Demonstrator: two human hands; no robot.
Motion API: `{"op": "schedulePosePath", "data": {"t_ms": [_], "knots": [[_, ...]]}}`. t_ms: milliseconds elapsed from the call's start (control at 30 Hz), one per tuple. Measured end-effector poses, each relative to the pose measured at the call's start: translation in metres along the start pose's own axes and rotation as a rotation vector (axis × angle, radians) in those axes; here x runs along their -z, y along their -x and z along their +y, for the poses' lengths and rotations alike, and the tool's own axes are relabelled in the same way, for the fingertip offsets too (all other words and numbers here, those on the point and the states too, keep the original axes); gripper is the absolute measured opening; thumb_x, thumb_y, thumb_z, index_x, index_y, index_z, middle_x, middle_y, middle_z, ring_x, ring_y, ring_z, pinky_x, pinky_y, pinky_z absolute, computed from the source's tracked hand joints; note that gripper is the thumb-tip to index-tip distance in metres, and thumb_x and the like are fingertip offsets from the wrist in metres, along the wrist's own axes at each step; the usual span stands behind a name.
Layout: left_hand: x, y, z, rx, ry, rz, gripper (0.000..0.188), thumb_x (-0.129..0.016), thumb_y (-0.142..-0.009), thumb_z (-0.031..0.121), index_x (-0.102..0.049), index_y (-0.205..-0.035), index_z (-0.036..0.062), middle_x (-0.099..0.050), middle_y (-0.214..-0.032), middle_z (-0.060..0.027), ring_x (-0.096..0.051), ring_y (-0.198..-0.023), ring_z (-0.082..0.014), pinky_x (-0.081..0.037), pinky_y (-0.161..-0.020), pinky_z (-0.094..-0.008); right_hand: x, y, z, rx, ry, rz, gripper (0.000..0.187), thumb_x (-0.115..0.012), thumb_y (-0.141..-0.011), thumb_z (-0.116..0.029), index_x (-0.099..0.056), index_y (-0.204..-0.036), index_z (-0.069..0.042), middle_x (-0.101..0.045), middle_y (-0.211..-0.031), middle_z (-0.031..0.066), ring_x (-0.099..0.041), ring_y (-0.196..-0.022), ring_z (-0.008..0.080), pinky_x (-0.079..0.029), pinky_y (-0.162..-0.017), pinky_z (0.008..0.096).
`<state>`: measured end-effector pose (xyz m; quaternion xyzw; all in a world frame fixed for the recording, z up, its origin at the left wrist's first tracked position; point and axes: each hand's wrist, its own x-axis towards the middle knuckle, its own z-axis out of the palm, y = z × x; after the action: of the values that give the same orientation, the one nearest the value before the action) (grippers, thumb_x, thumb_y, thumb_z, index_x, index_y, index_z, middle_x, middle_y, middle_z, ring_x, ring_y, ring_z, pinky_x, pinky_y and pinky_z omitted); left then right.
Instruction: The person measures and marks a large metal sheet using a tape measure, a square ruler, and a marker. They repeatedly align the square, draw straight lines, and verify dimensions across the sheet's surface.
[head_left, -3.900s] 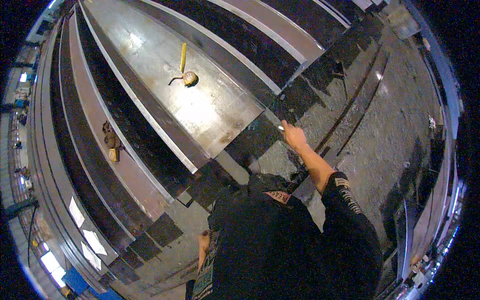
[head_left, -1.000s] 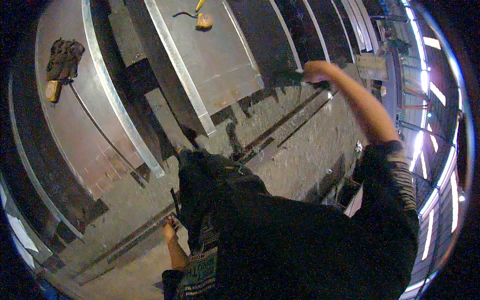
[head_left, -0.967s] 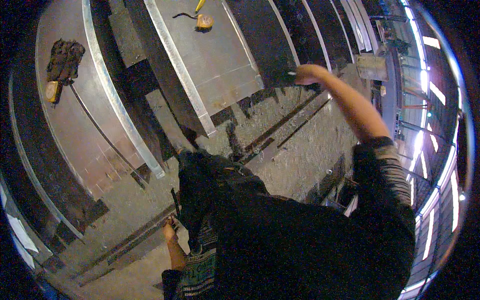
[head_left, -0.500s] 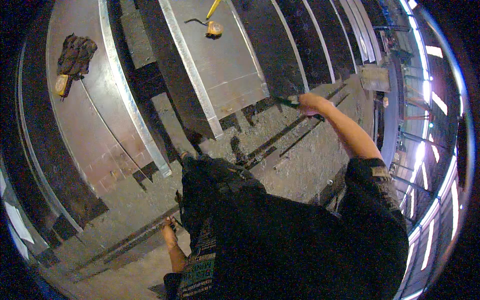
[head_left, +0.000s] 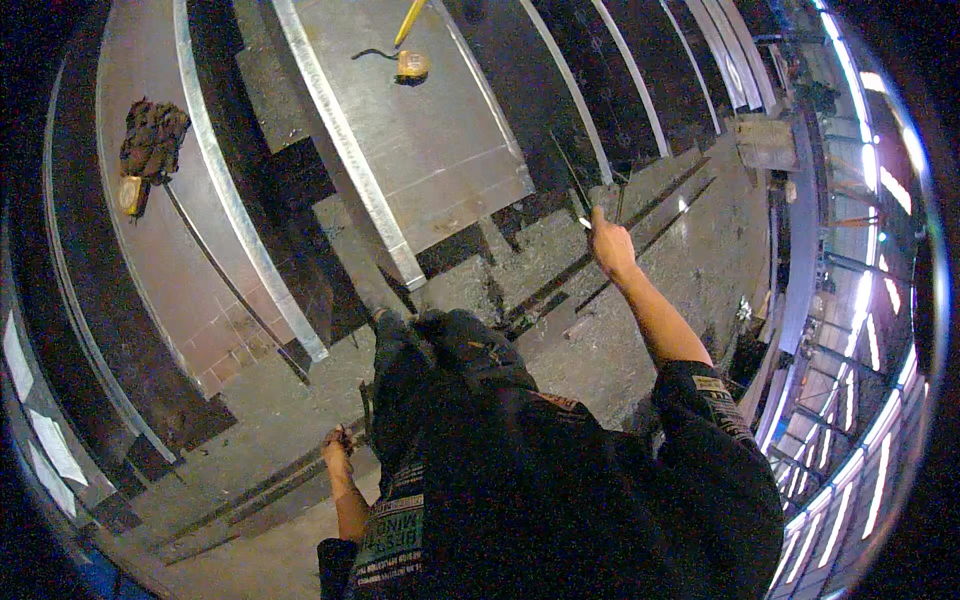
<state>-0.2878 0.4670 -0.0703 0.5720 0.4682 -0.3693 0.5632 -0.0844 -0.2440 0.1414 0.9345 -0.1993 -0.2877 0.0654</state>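
My right hand (head_left: 612,247) pinches a white stick (head_left: 585,223) near the steel beams (head_left: 455,140), tip jutting, apparently to keep it clear; my left hand (head_left: 338,450) hangs half-curled, contents impossible to tell.

Right arm (head_left: 662,315) out, left arm (head_left: 348,505) low

Yours stretches forward on the right, slightly bent, and your right hand (head_left: 612,247) curls into a closed grip. Your left hand (head_left: 338,446) hangs low beside you, fingers bent, its grip too small to tell.
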Motion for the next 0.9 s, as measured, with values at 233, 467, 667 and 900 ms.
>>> {"op": "schedulePosePath", "data": {"t_ms": [233, 467, 667, 900], "knots": [[-0.035, 0.053, 0.047, -0.202, -0.125, 0.072, 0.024, -0.067, -0.090, 0.029, -0.066, -0.088, 0.0050, -0.064, -0.070, -0.0054, -0.059, -0.055, -0.0178, -0.047, -0.048, -0.0327, -0.052, 0.001, -0.007, 0.090, -0.081, 0.109, 0.034, -0.047, -0.090, -0.013, -0.041, -0.121, -0.002, -0.066, -0.076, 0.0241, -0.065, -0.066, 0.0431, -0.052, -0.063, 0.0536], [-0.054, 0.068, -0.010, -0.185, -0.225, 0.146, 0.026, -0.069, -0.088, 0.029, -0.067, -0.086, 0.0030, -0.062, -0.068, -0.0056, -0.059, -0.057, -0.0177, -0.047, -0.048, -0.0324, -0.081, -0.015, -0.017, 0.061, -0.293, 0.122, 0.026, -0.047, -0.090, -0.014, -0.045, -0.113, -0.003, -0.066, -0.077, 0.0252, -0.065, -0.071, 0.0444, -0.051, -0.063, 0.0559], [-0.113, 0.085, -0.046, -0.273, -0.336, 0.087, 0.025, -0.071, -0.086, 0.028, -0.069, -0.089, 0.0040, -0.065, -0.071, -0.0052, -0.060, -0.060, -0.0175, -0.047, -0.050, -0.0304, -0.062, -0.014, -0.016, 0.092, -0.302, 0.041, 0.023, -0.047, -0.089, -0.012, -0.046, -0.109, 0.000, -0.066, -0.076, 0.0262, -0.067, -0.075, 0.0445, -0.052, -0.066, 0.0559], [-0.153, 0.090, -0.087, 0.004, -0.073, 0.162, 0.024, -0.068, -0.087, 0.027, -0.070, -0.089, 0.0038, -0.066, -0.076, -0.0063, -0.060, -0.059, -0.0180, -0.047, -0.052, -0.0325, -0.061, -0.030, -0.020, 0.194, -0.336, 0.167, 0.024, -0.047, -0.090, -0.014, -0.051, -0.107, 0.002, -0.067, -0.077, 0.0264, -0.068, -0.071, 0.0432, -0.055, -0.063, 0.0528]]}}
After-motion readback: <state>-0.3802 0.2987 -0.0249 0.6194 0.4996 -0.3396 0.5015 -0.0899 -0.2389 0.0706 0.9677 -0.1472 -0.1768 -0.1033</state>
